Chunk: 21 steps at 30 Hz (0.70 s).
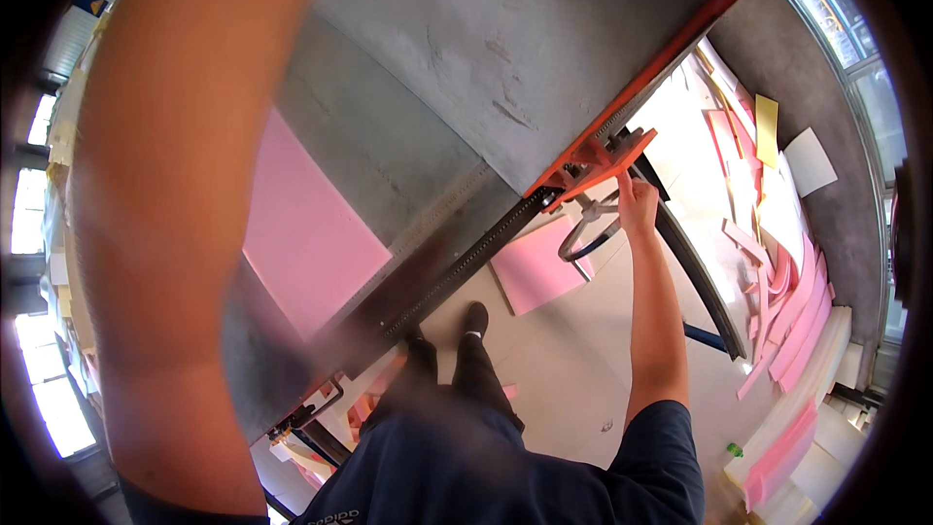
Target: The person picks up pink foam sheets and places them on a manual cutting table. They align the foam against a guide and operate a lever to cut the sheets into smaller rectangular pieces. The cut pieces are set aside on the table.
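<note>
My right hand (637, 202) reaches out to the orange bracket (607, 157) at the front edge of a grey metal machine table (505, 49) and grips a part just beneath it, beside a round handwheel (583, 228). My left forearm (165, 194) rises very close to the camera, blurred, and fills the left of the view; the left hand itself is out of the picture. A pink foam sheet (301, 228) lies flat on the table, beside a toothed rail (457, 267) along the table's front edge.
Another pink foam piece (535, 267) lies on the floor under the table edge. Many pink, white and yellow foam offcuts (787, 282) are piled on the floor at the right. My feet (473, 321) stand close to the table.
</note>
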Motion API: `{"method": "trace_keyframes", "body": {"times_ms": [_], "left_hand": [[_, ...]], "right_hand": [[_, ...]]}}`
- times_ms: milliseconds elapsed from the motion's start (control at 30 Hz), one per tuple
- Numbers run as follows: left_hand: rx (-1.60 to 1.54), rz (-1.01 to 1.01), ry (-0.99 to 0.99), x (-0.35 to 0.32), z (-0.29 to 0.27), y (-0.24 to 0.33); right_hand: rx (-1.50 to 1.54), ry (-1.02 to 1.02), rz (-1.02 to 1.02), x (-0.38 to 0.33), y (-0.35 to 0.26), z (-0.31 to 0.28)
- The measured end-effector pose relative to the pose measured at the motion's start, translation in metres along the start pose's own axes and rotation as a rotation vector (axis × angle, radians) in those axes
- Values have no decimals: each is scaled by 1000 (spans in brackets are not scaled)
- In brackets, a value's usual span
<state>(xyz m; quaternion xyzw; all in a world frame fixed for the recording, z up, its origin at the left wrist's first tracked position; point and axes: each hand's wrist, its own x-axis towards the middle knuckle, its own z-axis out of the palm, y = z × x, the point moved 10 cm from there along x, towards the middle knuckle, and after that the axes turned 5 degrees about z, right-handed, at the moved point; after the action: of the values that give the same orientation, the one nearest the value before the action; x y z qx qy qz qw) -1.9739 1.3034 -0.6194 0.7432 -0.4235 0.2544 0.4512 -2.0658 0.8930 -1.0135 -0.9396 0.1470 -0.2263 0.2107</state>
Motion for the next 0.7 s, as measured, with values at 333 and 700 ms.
{"method": "trace_keyframes", "body": {"times_ms": [333,700], "left_hand": [[128,-72,-19,-18,-4,13],[191,17,62,-1,40,15]], "right_hand": [[349,-536,56,87,-47,95],[592,-466,248,103,39,92]]}}
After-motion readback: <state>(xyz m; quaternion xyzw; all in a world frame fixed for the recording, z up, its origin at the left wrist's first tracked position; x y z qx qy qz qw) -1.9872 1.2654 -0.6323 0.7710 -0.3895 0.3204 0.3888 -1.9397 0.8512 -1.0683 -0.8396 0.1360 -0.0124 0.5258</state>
